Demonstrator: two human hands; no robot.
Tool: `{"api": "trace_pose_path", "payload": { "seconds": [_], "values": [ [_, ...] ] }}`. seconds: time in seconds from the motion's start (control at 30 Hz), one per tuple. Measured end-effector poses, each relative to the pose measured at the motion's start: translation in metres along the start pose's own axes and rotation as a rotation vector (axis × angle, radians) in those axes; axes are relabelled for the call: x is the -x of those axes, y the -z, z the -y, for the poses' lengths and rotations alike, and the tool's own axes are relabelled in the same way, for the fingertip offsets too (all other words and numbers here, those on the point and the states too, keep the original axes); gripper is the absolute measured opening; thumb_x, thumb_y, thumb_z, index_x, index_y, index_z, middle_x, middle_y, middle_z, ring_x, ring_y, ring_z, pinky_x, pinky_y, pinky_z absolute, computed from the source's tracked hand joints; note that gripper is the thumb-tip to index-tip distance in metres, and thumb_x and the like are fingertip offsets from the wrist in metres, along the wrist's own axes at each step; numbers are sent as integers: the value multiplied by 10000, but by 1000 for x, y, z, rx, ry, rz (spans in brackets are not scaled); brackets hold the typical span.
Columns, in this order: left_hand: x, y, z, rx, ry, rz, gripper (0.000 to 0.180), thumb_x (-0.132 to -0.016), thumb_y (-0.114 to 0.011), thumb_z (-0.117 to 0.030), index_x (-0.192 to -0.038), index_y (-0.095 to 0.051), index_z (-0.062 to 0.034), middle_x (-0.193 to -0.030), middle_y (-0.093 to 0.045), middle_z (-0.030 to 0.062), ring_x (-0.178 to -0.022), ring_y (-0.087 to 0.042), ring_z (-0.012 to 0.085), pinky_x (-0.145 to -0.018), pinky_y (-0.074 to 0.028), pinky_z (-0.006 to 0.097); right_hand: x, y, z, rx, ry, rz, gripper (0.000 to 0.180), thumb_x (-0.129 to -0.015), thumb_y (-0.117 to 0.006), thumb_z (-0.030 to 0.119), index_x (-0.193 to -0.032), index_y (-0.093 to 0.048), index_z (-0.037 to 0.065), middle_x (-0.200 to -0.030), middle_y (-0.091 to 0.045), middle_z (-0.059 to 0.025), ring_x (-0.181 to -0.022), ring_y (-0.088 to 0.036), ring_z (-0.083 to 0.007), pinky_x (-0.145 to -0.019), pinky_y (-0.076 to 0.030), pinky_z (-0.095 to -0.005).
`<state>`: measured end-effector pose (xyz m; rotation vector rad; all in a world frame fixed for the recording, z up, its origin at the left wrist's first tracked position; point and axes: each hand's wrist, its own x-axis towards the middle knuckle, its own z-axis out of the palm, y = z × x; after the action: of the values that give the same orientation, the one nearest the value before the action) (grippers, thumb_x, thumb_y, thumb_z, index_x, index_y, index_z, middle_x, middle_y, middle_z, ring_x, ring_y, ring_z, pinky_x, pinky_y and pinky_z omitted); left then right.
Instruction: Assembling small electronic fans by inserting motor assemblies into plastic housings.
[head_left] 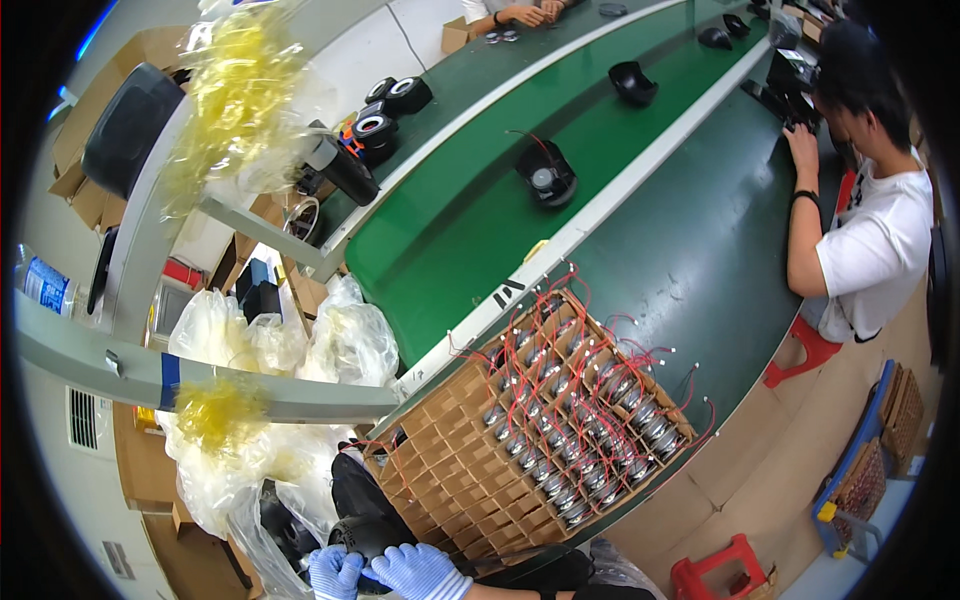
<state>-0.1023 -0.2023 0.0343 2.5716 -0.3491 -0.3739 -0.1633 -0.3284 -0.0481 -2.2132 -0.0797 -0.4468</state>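
Both my hands wear blue-and-white striped knit gloves at the lower edge of the picture. My left hand (335,573) has its fingers curled on the left side of a rounded black plastic housing (368,535). My right hand (420,573) is closed at the near edge of the same housing. The undersides of both hands are hidden. Just left, a clear plastic bag (262,505) has more black parts in it. Right of the housing is a cardboard divider box (440,465), its right-hand cells filled with round metal speakers (560,425) trailing red wires.
A green conveyor belt (450,250) carries several black housings (545,175). A metal frame post (300,397) juts over plastic bags on the left. Black round parts (408,95) stand across the belt. A co-worker (875,230) sits right; red stools (715,572) stand on the floor.
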Motion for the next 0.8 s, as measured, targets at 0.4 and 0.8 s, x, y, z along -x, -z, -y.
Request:
{"api": "trace_pose_path", "payload": {
  "seconds": [0.4,0.8],
  "values": [
    [40,19,23,466,330,-1,276,-833,-617,-249,-736,-631,8,-573,-530,41,-549,-457,65,-519,-392,275,-43,33,24,-197,756,375,100,-815,-529,228,-805,-535,129,-633,-449,-3,-573,-504,-149,-489,-417,-289],
    [63,24,72,1542,547,-267,328,-874,-612,-335,-912,-646,-10,-760,-628,19,-657,-546,87,-596,-445,214,-81,45,101,-563,679,588,176,-787,-659,210,-731,-567,71,-624,-521,-69,-536,-531,-251,-483,-449,-349]
  ]
}}
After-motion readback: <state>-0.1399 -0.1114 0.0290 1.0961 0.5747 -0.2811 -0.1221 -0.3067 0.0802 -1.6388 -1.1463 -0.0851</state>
